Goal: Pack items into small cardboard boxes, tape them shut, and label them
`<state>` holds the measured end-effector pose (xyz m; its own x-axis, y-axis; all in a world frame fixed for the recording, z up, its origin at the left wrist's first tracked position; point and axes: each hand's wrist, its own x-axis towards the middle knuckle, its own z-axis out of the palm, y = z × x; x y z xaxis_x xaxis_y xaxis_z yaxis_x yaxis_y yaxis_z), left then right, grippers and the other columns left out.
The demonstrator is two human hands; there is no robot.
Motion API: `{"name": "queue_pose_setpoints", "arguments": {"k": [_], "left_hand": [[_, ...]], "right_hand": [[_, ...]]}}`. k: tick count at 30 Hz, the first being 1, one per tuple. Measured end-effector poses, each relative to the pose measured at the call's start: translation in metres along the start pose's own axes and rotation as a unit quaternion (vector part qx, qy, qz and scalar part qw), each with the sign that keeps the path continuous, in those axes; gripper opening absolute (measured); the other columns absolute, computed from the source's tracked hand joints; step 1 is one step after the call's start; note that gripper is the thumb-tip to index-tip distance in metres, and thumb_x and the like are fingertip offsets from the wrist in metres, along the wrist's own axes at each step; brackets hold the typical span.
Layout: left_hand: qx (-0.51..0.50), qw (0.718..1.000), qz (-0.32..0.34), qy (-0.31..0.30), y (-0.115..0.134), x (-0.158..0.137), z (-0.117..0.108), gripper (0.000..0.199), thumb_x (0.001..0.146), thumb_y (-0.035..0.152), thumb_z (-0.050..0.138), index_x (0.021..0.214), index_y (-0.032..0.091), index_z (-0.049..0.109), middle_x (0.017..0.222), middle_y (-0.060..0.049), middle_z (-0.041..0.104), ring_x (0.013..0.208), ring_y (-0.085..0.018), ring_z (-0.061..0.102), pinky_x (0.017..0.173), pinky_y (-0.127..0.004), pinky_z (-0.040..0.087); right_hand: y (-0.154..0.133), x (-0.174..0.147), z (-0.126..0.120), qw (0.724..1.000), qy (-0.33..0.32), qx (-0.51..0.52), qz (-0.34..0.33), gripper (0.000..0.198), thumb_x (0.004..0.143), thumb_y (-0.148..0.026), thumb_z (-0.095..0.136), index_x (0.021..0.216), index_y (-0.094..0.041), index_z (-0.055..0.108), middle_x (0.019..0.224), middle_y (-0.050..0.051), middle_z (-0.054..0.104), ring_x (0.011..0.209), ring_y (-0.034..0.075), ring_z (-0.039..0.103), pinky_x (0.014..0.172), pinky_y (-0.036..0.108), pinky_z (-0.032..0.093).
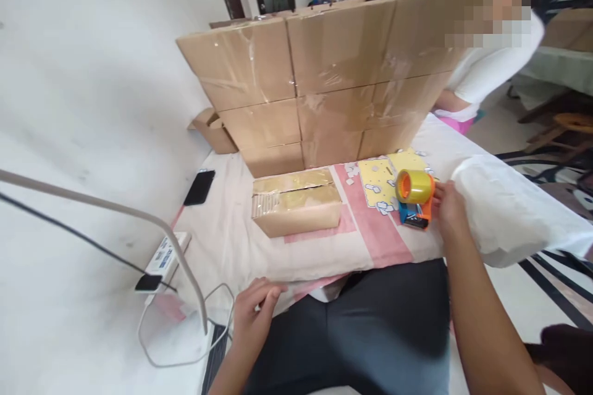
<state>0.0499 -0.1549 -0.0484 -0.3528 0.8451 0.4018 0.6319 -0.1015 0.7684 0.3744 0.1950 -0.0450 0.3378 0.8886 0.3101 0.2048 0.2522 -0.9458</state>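
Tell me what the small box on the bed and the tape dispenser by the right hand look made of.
Small box: brown corrugated cardboard, matte; a glossy strip along the top looks like clear tape.
Tape dispenser: apparently hard plastic, orange and blue, smooth; its yellowish translucent roll shines like packing tape.

Orange tape dispenser (416, 197) with yellow roll stands on bedsheet.

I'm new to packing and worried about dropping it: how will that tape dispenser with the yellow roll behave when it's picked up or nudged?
The tape dispenser looks like rigid plastic, so probably stiff and light. The right hand is at its handle end, likely the surest grip. Its round roll sits high, so a sideways push might tip it on the soft cloth.
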Motion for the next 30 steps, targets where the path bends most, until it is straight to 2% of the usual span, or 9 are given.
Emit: {"name": "queue_pose_setpoints", "arguments": {"k": [4,6,8,11,14,17,21,25,30], "left_hand": [[-0.079,0.989,-0.115,-0.051,0.006,0.006,0.005,0.032,0.096,0.044,0.062,0.098,0.019,0.081,0.056,0.002,0.061,0.055,-0.012,0.056,0.057,-0.023,0.044],[-0.092,0.982,-0.140,-0.086,0.014,0.010,0.009,0.033,0.096,0.044,0.060,0.104,0.018,0.079,0.052,0.004,0.053,0.051,-0.011,0.050,0.057,-0.022,0.042],[-0.100,0.979,-0.128,-0.127,0.024,0.015,0.013,0.030,0.098,0.040,0.057,0.105,0.019,0.078,0.057,0.003,0.058,0.056,-0.011,0.053,0.059,-0.023,0.042],[-0.098,0.979,-0.071,-0.166,0.039,0.021,0.016,0.027,0.100,0.035,0.055,0.106,0.021,0.077,0.067,0.000,0.065,0.066,-0.013,0.058,0.064,-0.024,0.043],[-0.083,0.981,-0.036,-0.173,0.045,0.023,0.017,0.030,0.102,0.034,0.050,0.092,0.020,0.075,0.062,0.001,0.057,0.064,-0.013,0.051,0.066,-0.026,0.041],[-0.130,0.970,-0.097,-0.181,0.044,0.019,0.018,0.031,0.101,0.036,0.051,0.087,0.019,0.072,0.060,0.004,0.043,0.061,-0.011,0.040,0.063,-0.026,0.035],[-0.260,0.917,-0.218,-0.210,0.045,0.017,0.014,0.026,0.094,0.039,0.062,0.099,0.017,0.075,0.062,0.006,0.030,0.060,-0.010,0.029,0.058,-0.025,0.026],[-0.303,0.891,-0.241,-0.236,0.048,0.021,0.001,0.038,0.091,0.041,0.065,0.120,0.016,0.073,0.061,0.008,0.028,0.058,-0.009,0.025,0.057,-0.025,0.023],[-0.197,0.918,-0.298,-0.174,0.018,0.018,-0.003,0.063,0.089,0.047,0.065,0.141,0.012,0.060,0.057,0.010,0.030,0.056,-0.010,0.030,0.060,-0.024,0.031]], "right_hand": [[-0.038,-0.067,-0.010,0.996,0.061,0.013,-0.069,0.021,0.090,-0.041,0.059,0.091,-0.022,0.067,0.099,0.015,0.069,0.101,0.027,0.068,0.091,0.045,0.049],[-0.068,-0.114,-0.008,0.979,-0.160,0.005,-0.129,0.015,0.093,-0.036,0.063,0.099,-0.025,0.071,0.100,0.013,0.070,0.101,0.027,0.067,0.092,0.044,0.050],[-0.098,-0.158,0.000,0.899,-0.379,0.021,-0.219,0.022,0.092,-0.034,0.067,0.113,-0.026,0.071,0.109,0.011,0.070,0.103,0.027,0.067,0.088,0.041,0.053],[-0.129,-0.201,0.016,0.812,-0.507,0.002,-0.289,0.036,0.088,-0.028,0.076,0.123,-0.026,0.066,0.109,0.009,0.069,0.100,0.025,0.065,0.083,0.038,0.054],[-0.139,-0.217,0.027,0.795,-0.518,-0.002,-0.314,0.012,0.094,-0.018,0.067,0.104,-0.024,0.068,0.093,0.006,0.068,0.087,0.021,0.062,0.076,0.035,0.051],[-0.141,-0.218,0.031,0.794,-0.507,0.003,-0.336,0.014,0.097,-0.011,0.059,0.097,-0.022,0.068,0.087,0.005,0.066,0.082,0.019,0.059,0.074,0.034,0.048],[-0.149,-0.214,0.034,0.781,-0.515,0.000,-0.354,0.017,0.097,-0.010,0.057,0.097,-0.023,0.069,0.082,0.004,0.068,0.081,0.020,0.056,0.072,0.035,0.045],[-0.164,-0.206,0.043,0.771,-0.533,0.023,-0.347,0.018,0.098,-0.011,0.057,0.094,-0.024,0.069,0.081,0.003,0.069,0.080,0.020,0.057,0.074,0.037,0.046],[-0.196,-0.169,0.052,0.855,-0.427,0.102,-0.278,0.011,0.098,-0.020,0.062,0.091,-0.025,0.069,0.081,0.003,0.068,0.078,0.019,0.061,0.075,0.037,0.048]]}}
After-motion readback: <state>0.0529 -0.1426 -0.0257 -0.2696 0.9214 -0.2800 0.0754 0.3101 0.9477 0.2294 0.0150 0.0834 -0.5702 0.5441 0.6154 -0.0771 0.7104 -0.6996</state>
